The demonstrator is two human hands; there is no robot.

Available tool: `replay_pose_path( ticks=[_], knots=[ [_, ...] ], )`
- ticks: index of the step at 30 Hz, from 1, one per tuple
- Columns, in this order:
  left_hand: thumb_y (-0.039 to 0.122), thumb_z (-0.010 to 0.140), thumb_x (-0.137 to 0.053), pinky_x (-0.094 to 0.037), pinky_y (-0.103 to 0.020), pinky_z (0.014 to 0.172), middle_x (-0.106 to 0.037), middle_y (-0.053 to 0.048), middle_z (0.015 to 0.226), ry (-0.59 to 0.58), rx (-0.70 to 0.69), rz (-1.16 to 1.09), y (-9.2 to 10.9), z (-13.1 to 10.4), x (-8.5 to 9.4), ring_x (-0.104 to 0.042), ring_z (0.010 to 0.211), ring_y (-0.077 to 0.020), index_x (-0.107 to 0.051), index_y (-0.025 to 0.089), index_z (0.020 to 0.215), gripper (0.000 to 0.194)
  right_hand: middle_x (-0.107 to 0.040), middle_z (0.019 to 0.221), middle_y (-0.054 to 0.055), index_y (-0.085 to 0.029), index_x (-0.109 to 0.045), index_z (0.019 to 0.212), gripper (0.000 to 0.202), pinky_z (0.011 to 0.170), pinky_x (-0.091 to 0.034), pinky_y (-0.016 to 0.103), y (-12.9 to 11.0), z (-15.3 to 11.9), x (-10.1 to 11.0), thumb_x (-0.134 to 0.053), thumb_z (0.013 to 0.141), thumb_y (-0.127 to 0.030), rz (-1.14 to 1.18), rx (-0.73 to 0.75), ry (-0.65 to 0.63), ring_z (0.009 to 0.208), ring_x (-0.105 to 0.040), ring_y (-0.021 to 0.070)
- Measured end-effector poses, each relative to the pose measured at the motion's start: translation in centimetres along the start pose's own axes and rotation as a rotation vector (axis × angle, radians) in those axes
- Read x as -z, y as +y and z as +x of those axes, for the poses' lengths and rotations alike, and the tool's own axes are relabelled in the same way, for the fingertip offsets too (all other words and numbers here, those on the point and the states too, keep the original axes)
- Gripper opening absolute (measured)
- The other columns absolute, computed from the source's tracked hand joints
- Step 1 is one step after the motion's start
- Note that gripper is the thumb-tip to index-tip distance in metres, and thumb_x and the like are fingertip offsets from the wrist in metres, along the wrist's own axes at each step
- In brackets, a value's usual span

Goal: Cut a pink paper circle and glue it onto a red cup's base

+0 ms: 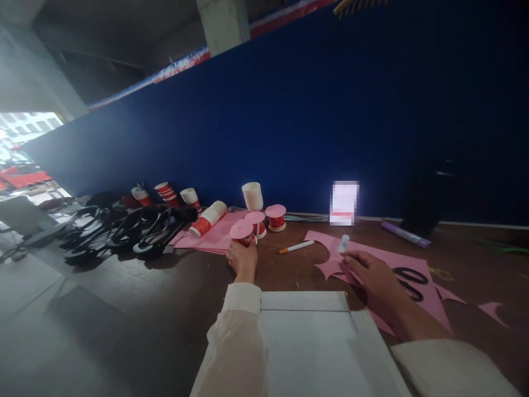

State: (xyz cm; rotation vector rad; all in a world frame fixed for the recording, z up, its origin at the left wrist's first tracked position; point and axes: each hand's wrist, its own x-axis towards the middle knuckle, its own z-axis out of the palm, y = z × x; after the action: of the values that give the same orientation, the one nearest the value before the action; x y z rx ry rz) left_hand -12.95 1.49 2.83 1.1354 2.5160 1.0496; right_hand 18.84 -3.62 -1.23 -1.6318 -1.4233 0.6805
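Observation:
My left hand (243,259) is wrapped round a red paper cup topped by a pink paper disc (241,228). Just behind it stand two more red and white cups with pink discs (255,217) (275,212). My right hand (369,270) is over the cut pink paper (388,263), its thumb and fingertips close together at a small white and blue tube (343,243), which looks like a glue stick. Black scissors handles (411,284) lie on that paper. Between my hands is a white and orange pen (296,247).
Black headsets (144,231) crowd the left side. Paper cups (209,218) lie and stand along the dark blue partition (289,127). A white board (306,342) is in front of me. A lit screen (344,203) and purple marker (405,234) are at right.

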Motion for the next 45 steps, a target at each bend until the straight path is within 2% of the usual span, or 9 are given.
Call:
replay_pose_path(
  ticks=[9,18,23,25,29,32,37,42,45],
  knots=[
    [0.029,0.088,-0.068,-0.049,-0.046,0.105,-0.066,-0.025,0.134,-0.002,-0.024,-0.010,-0.2,0.4,-1.1,-0.060,0.130,-0.0374,-0.053,0.011,0.136,0.054,-0.081,0.105,0.006,-0.027,-0.079,0.098,0.037,0.094,-0.052,0.043,-0.1,0.0,0.1,-0.063,0.077,-0.052,0.010,-0.020,0.002,0.102,-0.072,0.0311],
    [0.015,0.087,-0.065,-0.045,-0.041,0.111,-0.063,-0.024,0.139,-0.005,-0.100,-0.069,-0.1,0.8,-1.8,-0.060,0.133,-0.0301,-0.047,0.012,0.146,0.061,-0.081,0.106,0.006,-0.027,-0.079,0.102,0.034,0.092,-0.053,0.041,0.4,-0.2,-0.1,-0.064,0.081,-0.050,0.025,-0.018,0.017,0.101,-0.072,0.0303],
    [0.013,0.086,-0.065,-0.045,-0.039,0.112,-0.059,-0.026,0.143,-0.021,-0.120,-0.108,-0.2,0.9,-2.0,-0.057,0.137,-0.0305,-0.041,0.006,0.150,0.068,-0.081,0.106,0.006,-0.026,-0.079,0.102,0.035,0.094,-0.052,0.044,0.6,0.0,0.0,-0.064,0.082,-0.051,0.009,0.008,-0.010,0.102,-0.072,0.0309],
    [0.010,0.086,-0.062,-0.044,-0.039,0.113,-0.059,-0.026,0.145,-0.017,-0.115,-0.107,-0.3,0.9,-2.0,-0.056,0.138,-0.0307,-0.040,0.007,0.151,0.068,-0.081,0.107,0.006,-0.026,-0.079,0.101,0.035,0.094,-0.052,0.043,0.5,0.0,0.1,-0.063,0.082,-0.050,-0.010,0.010,-0.004,0.103,-0.072,0.0308],
    [0.004,0.084,-0.056,-0.043,-0.042,0.115,-0.058,-0.027,0.145,0.026,-0.076,-0.092,-0.5,0.9,-1.5,-0.054,0.140,-0.0321,-0.042,0.007,0.151,0.068,-0.081,0.106,0.006,-0.027,-0.079,0.099,0.036,0.094,-0.052,0.043,0.1,0.0,0.1,-0.061,0.079,-0.050,-0.045,0.004,0.002,0.103,-0.072,0.0313],
    [0.002,0.082,-0.052,-0.038,-0.044,0.118,-0.057,-0.025,0.145,0.106,-0.063,-0.113,-0.2,1.1,-0.5,-0.050,0.143,-0.0321,-0.046,0.007,0.149,0.067,-0.081,0.104,0.006,-0.027,-0.079,0.097,0.034,0.093,-0.052,0.043,-0.3,-0.1,0.1,-0.063,0.078,-0.050,-0.016,-0.004,0.004,0.101,-0.072,0.0312],
    [0.007,0.085,-0.048,-0.033,-0.043,0.121,-0.060,-0.019,0.143,0.241,-0.122,-0.182,1.0,1.4,1.1,-0.048,0.143,-0.0293,-0.055,0.013,0.142,0.058,-0.081,0.099,0.007,-0.025,-0.080,0.094,0.032,0.091,-0.053,0.044,-0.6,-0.4,0.0,-0.064,0.077,-0.049,0.053,-0.006,0.024,0.096,-0.072,0.0306],
    [0.015,0.089,-0.052,-0.032,-0.045,0.120,-0.064,-0.017,0.138,0.230,-0.197,-0.166,2.8,1.9,1.8,-0.049,0.139,-0.0302,-0.062,0.016,0.132,0.045,-0.081,0.097,0.006,-0.026,-0.080,0.093,0.030,0.089,-0.054,0.043,-0.6,-0.4,-0.2,-0.064,0.079,-0.046,0.088,-0.018,0.021,0.096,-0.073,0.0304],
    [0.022,0.091,-0.058,-0.033,-0.049,0.118,-0.059,-0.018,0.143,0.183,-0.236,-0.117,4.7,3.1,2.4,-0.046,0.142,-0.0341,-0.059,0.016,0.136,0.046,-0.081,0.099,0.006,-0.027,-0.080,0.093,0.027,0.090,-0.054,0.042,-0.4,-0.3,-0.4,-0.063,0.081,-0.046,0.044,-0.007,0.014,0.097,-0.073,0.0302]
  ],
)
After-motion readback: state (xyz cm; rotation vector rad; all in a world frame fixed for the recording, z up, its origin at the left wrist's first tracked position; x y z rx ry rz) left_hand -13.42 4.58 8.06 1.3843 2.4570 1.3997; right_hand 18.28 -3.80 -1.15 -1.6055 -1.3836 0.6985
